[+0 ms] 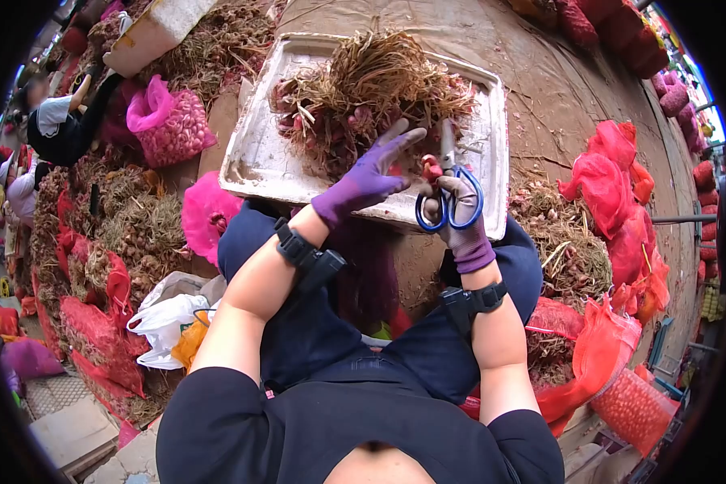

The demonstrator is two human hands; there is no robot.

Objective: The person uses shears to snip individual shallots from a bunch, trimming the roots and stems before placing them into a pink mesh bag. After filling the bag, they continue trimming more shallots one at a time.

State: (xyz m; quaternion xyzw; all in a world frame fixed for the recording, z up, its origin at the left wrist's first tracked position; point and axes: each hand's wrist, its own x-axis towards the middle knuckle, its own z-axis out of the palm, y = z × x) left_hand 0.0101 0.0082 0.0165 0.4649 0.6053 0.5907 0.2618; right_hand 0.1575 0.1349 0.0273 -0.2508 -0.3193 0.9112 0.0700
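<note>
A shallow white foam tray [492, 161] rests across my lap, piled with dried shallots [371, 89] whose straw-like stalks point up in a tangle. My left hand [367, 173], in a purple glove, reaches over the near edge of the pile with its fingers stretched apart. Blue-handled scissors [448, 157] are gripped in my gloved right hand [461, 206], blades pointing away from me. Beside the blades, at the fingertips of that hand, is a small reddish shallot [431, 168].
Heaps of dried shallots [581, 250] lie on both sides. A pink net bag [173, 125] of shallots sits at left, red net bags [613, 185] at right. White plastic bags [169, 327] lie by my left arm. A person [56, 117] sits at far left.
</note>
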